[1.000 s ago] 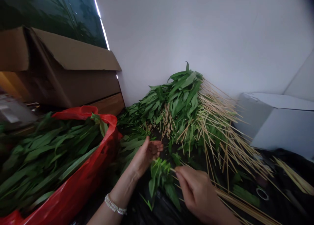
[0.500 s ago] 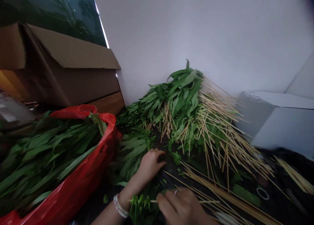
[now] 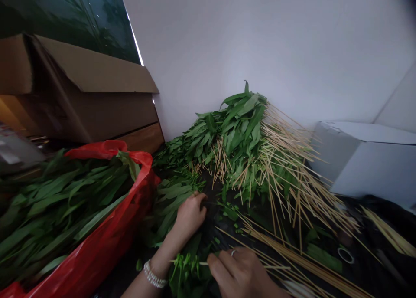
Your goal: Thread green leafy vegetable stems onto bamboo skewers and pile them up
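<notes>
So, right hand (image 3: 242, 272) pinches a leafy skewer (image 3: 188, 266), left hand (image 3: 190, 213) curls round loose leaves (image 3: 172, 194); red bag (image 3: 130, 215) crowds the left, skewered heap (image 3: 243, 133) sits behind, bare sticks (image 3: 292, 254) lie alongside.

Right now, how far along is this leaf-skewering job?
Done: a large pile of skewered leaves leans against the wall. In hand: the right hand pinches a leafy skewer, while the left hand rests on loose leaves. Left: the red bag is full of leaves and many bare skewers lie nearby, so much seems to remain.
</notes>
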A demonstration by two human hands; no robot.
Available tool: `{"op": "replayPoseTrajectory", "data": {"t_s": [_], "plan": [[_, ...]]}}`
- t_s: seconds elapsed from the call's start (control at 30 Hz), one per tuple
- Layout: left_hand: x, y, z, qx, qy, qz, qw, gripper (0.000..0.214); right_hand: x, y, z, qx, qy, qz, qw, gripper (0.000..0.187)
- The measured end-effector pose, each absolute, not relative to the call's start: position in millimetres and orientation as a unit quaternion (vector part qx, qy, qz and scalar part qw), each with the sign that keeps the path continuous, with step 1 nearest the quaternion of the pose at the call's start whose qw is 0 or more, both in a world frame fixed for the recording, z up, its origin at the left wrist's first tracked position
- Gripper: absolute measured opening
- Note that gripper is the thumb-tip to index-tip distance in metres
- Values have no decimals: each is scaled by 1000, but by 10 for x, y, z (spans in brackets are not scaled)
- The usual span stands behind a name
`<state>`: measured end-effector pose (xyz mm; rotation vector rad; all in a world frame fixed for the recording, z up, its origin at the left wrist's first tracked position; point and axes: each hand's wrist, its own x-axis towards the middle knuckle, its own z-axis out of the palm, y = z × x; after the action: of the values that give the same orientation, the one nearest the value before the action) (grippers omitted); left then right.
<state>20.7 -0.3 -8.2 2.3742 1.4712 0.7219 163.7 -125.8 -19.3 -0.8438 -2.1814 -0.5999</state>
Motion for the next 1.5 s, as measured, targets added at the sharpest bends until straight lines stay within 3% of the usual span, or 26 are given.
{"op": "replayPoseTrajectory", "data": {"t_s": [0.1, 0.23, 0.4, 0.6, 0.7, 0.8, 0.93, 1.03, 1.2, 1.4, 1.5], "plan": [[259, -49, -73, 833, 458, 281, 130, 40, 1632, -1255, -213, -328, -844, -236, 353, 26], [338, -76, -122, 852, 379, 305, 193, 32, 1629, -1255, -204, -331, -840, -240, 356, 26], [349, -35, -241, 842, 421, 277, 191, 32, 1634, -1254, -201, -324, -845, -234, 356, 27], [332, -17, -213, 842, 446, 240, 187, 14, 1642, -1251, -185, -331, -843, -236, 353, 26], [315, 17, -176, 793, 446, 330, 252, 14, 1647, -1247, -179, -327, -844, -239, 353, 27], [312, 57, -166, 718, 426, 385, 394, 12, 1653, -1246, -192, -331, -841, -247, 350, 27], [345, 29, -103, 642, 371, 402, 536, 25, 1655, -1251, -209, -337, -842, -244, 343, 27], [371, -23, -17, 642, 379, 407, 528, 24, 1653, -1256, -186, -343, -840, -237, 347, 27], [362, 8, -13, 645, 401, 411, 505, 39, 1716, -1264, -97, -377, -829, -180, 372, 27], [328, 35, -61, 596, 369, 393, 595, 80, 1891, -1235, -78, -490, -769, -26, 410, 24], [332, -2, -35, 584, 358, 402, 607, 74, 1962, -1187, -110, -534, -733, 20, 422, 22]]}}
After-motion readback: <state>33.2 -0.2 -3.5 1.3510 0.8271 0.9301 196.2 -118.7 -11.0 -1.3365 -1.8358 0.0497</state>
